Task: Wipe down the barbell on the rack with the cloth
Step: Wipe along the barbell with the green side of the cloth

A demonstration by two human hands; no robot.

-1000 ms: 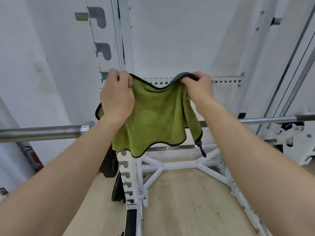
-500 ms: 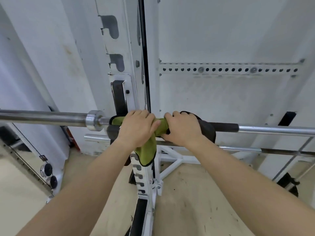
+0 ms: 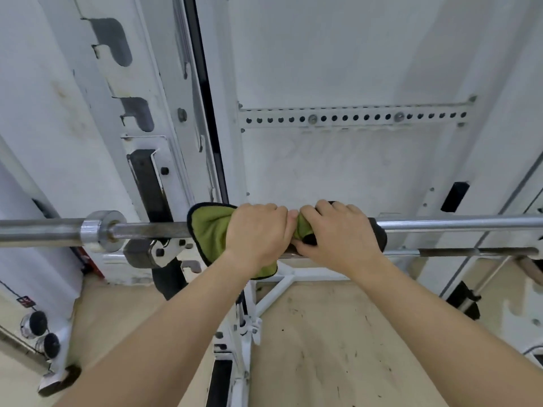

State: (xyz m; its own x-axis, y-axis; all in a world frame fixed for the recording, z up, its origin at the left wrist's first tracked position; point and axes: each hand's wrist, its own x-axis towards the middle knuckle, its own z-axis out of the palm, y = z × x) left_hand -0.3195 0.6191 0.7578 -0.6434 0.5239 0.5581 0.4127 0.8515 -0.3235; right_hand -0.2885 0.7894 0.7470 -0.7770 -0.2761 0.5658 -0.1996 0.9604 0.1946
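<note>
- The left grip (image 3: pixel 255 230) is found closed over the barbell (image 3: pixel 455 223), fingers curled over the top. The green cloth (image 3: pixel 207 227) is wrapped between palm and shaft.
- The right grip (image 3: pixel 340 233) is closed in the same manner and touches the left grip at the thumbs. The cloth's dark side is bunched beneath it and protrudes at its right.
- The barbell is carried on the rack (image 3: pixel 141 83), seated in a hook (image 3: pixel 147 254) to the left of and slightly below the left grip. Its long axis runs left to right, straight through both grips.
- A short bare stretch of shaft, ending at the collar (image 3: pixel 101 230), lies left of the left grip. A long bare stretch runs right of the right grip and out of view.
- The right grip is the nearer to that longer run. It is judged that the coming stroke must be made along the axis, not across it.
- A second, thinner bar (image 3: pixel 470 252) is noted just below the barbell, right of the right grip.
- Against the frame half a second earlier, the wrap is unchanged. Both grips and the cloth have been shifted rightward, away from the collar, and more bare shaft is exposed at the left.
- One second earlier the cloth was held spread in the air, clear of the bar.
</note>
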